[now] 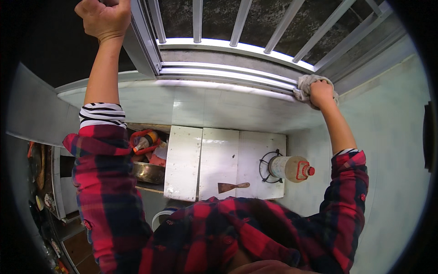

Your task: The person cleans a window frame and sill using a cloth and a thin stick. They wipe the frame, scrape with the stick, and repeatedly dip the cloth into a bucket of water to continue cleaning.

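Observation:
My right hand (321, 93) grips a crumpled greyish-white cloth (304, 84). It presses the cloth against the right end of the window's metal sliding track (226, 73), at the corner with the tiled side wall. Raised at the upper left, my left hand (104, 19) has curled fingers beside the sliding window sash (142, 37). The picture's top edge cuts off its fingertips, so whatever they hold is hidden. Beyond the track, metal security bars (241, 24) stand along a bright lower rail (219, 44).
Below the sill lies a white tiled counter (219, 154) with a wooden-handled scraper (233, 186). A large plastic bottle (289, 168) with a red cap stands on a black ring stand (263, 176). Left are a metal pan (149, 172) and a red basket (137, 135); a white bucket (158, 219) sits lower.

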The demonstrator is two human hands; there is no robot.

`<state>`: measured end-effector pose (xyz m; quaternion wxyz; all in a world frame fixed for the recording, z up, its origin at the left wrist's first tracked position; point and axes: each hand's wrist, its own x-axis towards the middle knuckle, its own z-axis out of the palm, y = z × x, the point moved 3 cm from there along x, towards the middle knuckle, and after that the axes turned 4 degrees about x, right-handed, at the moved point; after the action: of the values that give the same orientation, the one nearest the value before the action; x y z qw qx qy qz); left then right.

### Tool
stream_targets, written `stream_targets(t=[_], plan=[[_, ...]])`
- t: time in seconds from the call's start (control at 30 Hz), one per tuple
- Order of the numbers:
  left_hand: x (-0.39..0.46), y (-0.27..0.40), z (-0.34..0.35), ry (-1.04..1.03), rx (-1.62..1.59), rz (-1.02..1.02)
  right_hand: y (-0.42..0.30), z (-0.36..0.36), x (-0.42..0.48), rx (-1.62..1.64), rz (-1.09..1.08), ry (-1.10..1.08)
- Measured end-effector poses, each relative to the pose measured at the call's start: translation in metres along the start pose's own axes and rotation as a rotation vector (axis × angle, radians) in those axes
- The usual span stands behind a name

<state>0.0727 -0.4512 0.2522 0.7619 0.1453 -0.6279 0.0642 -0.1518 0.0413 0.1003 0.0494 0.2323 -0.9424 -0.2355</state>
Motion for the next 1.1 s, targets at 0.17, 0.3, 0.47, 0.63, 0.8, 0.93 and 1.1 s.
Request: stream_targets(t=[0.17,0.3,0.47,0.63,0.8,0.93,1.1], plan=[[0.005,0.0,-0.006,-0.017,-0.044,-0.014,-0.015,-0.052,-0.003,0.088,0.172,0.173],[-0.002,0.004,0.004,0.006,-0.09,-0.041,-0.046,-0.018,0.004,0.044,0.175,-0.125],[0.005,-0.005,-0.004,0.026,-0.095,-0.062,-0.117,-0.042,0.015,0.189,0.176,-0.02],[0.001,-0.004,-0.003,0.025,-0.138,-0.084,-0.215,-0.086,0.027,0.36,0.065,0.084],[0.002,-0.005,-0.009,-0.014,-0.104,-0.089,-0.305,-0.143,0.031,0.539,-0.192,0.096],[0.004,0.003,0.0,-0.074,-0.096,-0.077,-0.308,-0.145,0.024,0.982,-0.337,0.306],[0.014,0.004,-0.028,-0.339,0.045,-0.144,-0.301,-0.106,-0.063,2.125,-0.341,-0.091]])
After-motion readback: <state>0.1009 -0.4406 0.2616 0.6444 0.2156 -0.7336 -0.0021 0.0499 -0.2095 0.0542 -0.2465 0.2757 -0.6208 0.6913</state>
